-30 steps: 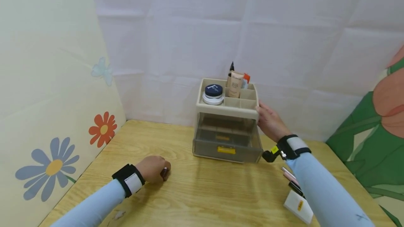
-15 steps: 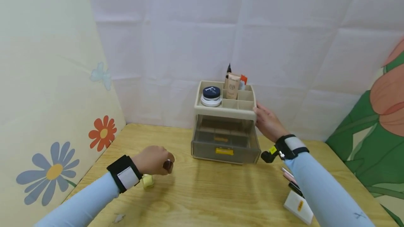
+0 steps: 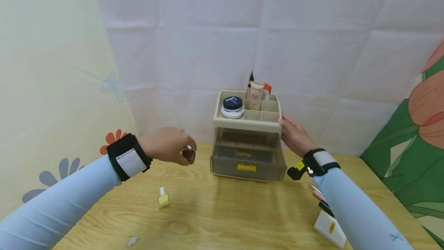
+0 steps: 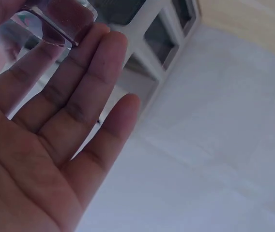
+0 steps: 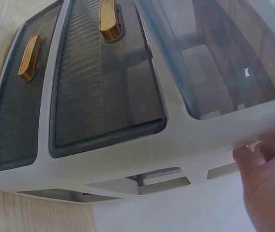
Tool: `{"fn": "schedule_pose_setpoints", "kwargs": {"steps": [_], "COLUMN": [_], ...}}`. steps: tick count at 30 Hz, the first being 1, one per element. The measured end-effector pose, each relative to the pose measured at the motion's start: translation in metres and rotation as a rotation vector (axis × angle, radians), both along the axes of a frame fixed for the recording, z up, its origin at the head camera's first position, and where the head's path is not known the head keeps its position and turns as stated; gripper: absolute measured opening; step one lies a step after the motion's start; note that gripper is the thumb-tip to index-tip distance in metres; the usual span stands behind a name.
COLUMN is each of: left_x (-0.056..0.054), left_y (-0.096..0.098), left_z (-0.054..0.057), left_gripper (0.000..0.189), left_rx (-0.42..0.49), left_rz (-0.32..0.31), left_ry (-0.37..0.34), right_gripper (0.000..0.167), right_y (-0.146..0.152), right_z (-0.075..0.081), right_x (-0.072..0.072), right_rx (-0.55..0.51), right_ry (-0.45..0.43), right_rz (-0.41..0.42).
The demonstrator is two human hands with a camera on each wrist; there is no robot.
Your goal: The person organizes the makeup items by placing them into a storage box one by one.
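Observation:
My left hand (image 3: pixel 168 145) is raised above the table, left of the organizer, pinching a nail polish bottle (image 3: pixel 188 154). In the left wrist view the nail polish bottle (image 4: pixel 67 19) is clear glass with dark red inside, and the other fingers (image 4: pixel 91 82) are extended. My right hand (image 3: pixel 295 134) holds the right side of the cream cosmetics organizer (image 3: pixel 248 124) near its top edge. Its upper smoky drawer (image 3: pixel 225 164), with a yellow handle, is pulled out. From the right wrist, two lower drawers (image 5: pixel 106 87) with gold handles look flush.
Atop the organizer stand stacked round jars (image 3: pixel 232 107), a BB cream tube (image 3: pixel 256 95) and a black-tipped pen (image 3: pixel 251 77). A yellow nail polish bottle (image 3: pixel 163 200) stands on the table. A white box (image 3: pixel 328 228) and slim tubes (image 3: pixel 317 193) lie beside my right forearm.
My left hand has risen from the table and moved forward with the dark red nail polish bottle, uncovering the yellow bottle. The right hand keeps its place on the organizer.

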State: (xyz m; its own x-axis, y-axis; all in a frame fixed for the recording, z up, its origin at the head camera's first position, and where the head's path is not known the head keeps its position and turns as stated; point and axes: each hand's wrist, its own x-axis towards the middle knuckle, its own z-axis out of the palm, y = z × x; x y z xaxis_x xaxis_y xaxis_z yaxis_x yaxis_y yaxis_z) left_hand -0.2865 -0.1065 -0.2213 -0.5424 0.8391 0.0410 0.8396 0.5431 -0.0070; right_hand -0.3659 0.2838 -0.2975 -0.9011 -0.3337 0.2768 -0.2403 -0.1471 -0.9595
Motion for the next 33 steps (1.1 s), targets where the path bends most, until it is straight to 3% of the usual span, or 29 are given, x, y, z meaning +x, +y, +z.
{"fn": "schedule_pose_setpoints", "kwargs": {"steps": [7,14,19,25,33], "left_x": [-0.005,-0.015,-0.02,-0.029,-0.034], "left_y": [0.03,0.067,0.092,0.123,0.165], "left_z": [0.044,0.066,0.068,0.06,0.046], "left_gripper": [0.008,0.007,0.006,0.008,0.015], "left_rx": [-0.026,-0.078,-0.118,-0.177,-0.259], "left_rz": [-0.003,-0.013,0.0,-0.004,-0.067], "left_ry": [-0.035,-0.07,-0.083,-0.041,0.029], "right_gripper": [0.061,0.062,0.063,0.064,0.063], "right_y": [0.003,0.001,-0.001,-0.003,-0.003], "right_z": [0.0,0.002,0.0,-0.001,-0.004], "right_x": [-0.001,0.002,0.002,0.001,0.001], "right_rx": [-0.007,-0.004,0.017,0.026,0.021], "right_ry": [-0.003,-0.022,-0.037,-0.036,-0.036], "right_rz": [-0.02,-0.039,-0.055,-0.06,-0.083]}}
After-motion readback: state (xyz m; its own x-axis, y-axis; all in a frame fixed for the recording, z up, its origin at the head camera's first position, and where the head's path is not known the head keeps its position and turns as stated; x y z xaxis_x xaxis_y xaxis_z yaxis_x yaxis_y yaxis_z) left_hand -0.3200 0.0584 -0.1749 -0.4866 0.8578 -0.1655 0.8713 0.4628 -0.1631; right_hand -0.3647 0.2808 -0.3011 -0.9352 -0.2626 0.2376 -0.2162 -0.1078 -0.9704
